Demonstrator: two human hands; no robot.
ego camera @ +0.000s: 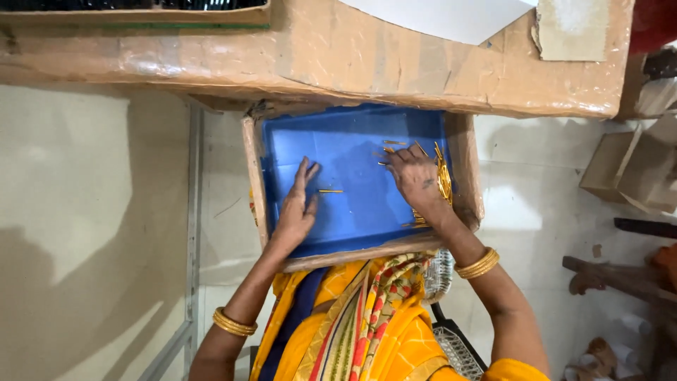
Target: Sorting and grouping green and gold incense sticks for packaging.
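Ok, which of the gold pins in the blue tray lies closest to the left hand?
The lone gold pin lying flat mid-tray, just right of the left hand. The other pins are scattered or heaped at the right hand, along the blue tray's right side.

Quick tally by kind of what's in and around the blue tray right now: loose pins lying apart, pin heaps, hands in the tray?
Blue tray: 1
Heap of gold pins along the right wall, too many to count: 1
Single gold pin beside the left hand: 1
Scattered gold pins above the right hand, about 4; small, hard to tell
Hands in the tray: 2
Total: about 9
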